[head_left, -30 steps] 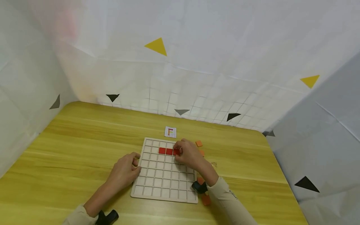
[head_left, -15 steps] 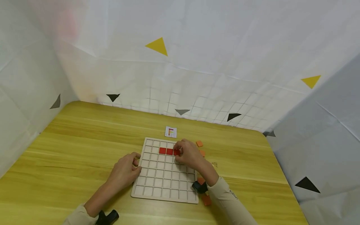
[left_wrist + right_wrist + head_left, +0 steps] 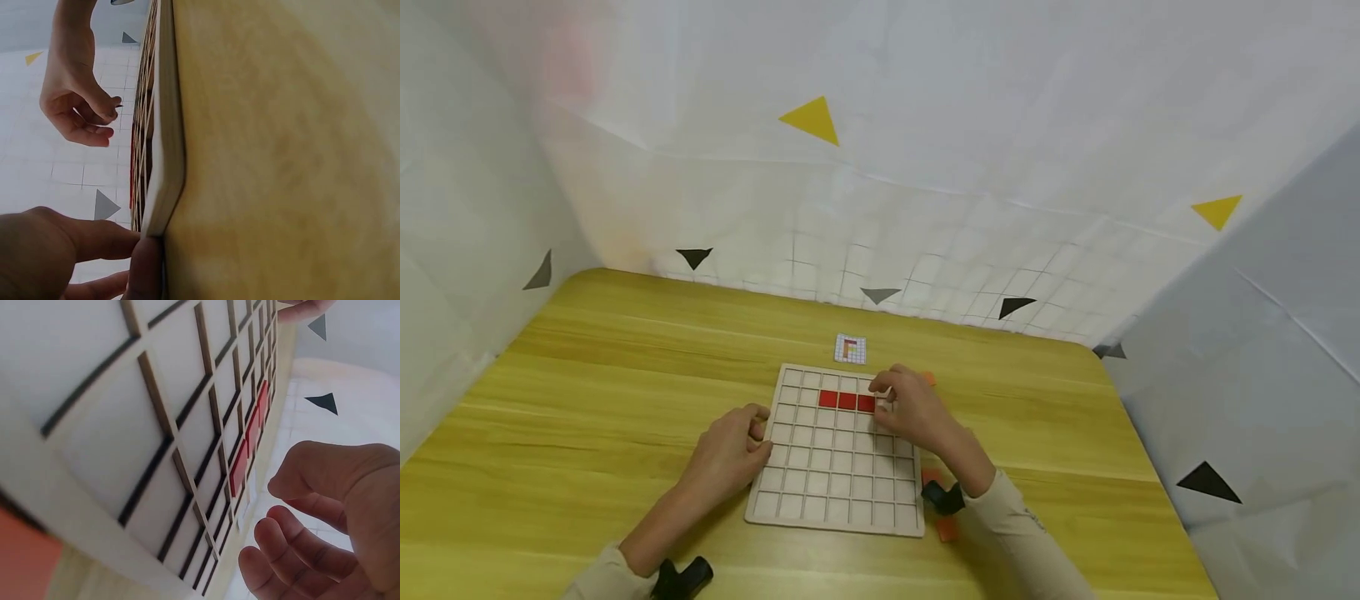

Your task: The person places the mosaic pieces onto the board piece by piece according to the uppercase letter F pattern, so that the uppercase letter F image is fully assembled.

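A pale wooden grid board (image 3: 820, 483) lies on the table, with three red square tiles (image 3: 847, 401) side by side in its second row from the far edge. My right hand (image 3: 917, 414) hovers just right of the last red tile. In the right wrist view, that hand (image 3: 337, 519) has thumb and fingers apart, loosely bent, with no tile visible between them. My left hand (image 3: 727, 450) rests relaxed against the board's left edge. In the left wrist view, thumb and fingers of the left hand (image 3: 69, 244) touch the board's rim (image 3: 161, 150).
Beyond the board lies a small card (image 3: 850, 349) printed with a coloured grid pattern. Orange tiles sit along the board's right side, among them a far tile (image 3: 928, 378) and a near tile (image 3: 947, 529). White sheeting (image 3: 925, 167) stands behind the table.
My right hand has let go of the rightmost red tile and moved slightly right and up, so the tile now shows fully in its cell. The left hand stays at the board's edge.
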{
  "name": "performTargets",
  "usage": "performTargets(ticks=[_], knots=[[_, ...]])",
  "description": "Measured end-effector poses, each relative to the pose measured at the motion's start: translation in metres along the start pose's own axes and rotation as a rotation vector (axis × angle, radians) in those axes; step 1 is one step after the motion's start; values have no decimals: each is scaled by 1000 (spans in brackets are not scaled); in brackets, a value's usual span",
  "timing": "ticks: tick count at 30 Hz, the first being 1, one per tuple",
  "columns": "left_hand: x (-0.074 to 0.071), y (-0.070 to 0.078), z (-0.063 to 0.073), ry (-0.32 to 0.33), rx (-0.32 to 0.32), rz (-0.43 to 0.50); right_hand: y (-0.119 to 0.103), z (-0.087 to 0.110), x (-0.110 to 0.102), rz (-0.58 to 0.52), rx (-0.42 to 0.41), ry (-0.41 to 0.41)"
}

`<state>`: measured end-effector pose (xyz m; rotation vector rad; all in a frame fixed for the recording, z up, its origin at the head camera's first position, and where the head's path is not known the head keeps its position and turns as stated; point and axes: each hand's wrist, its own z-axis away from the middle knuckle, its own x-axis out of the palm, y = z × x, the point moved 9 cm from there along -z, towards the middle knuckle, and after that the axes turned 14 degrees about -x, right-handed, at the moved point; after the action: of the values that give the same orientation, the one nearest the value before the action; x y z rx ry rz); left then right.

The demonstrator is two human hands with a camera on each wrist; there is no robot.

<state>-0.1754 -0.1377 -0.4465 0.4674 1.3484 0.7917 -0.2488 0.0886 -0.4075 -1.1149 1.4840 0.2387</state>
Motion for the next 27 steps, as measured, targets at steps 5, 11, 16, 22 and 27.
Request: performTargets(ticks=[5, 11, 16, 22, 27], knots=[[-1, 1, 0, -3, -4, 0, 1, 7, -9, 20, 2, 18], [-1, 1, 1, -6, -6, 4, 5, 18, -17, 35, 38, 9], [-1, 1, 1, -6, -3, 9, 9, 28, -24, 33, 58, 16], [-1, 1, 1, -7, -3, 2, 13, 38, -33, 39, 56, 40], [-1, 1, 1, -9, -3, 4, 15, 47, -42, 48, 41, 74]])
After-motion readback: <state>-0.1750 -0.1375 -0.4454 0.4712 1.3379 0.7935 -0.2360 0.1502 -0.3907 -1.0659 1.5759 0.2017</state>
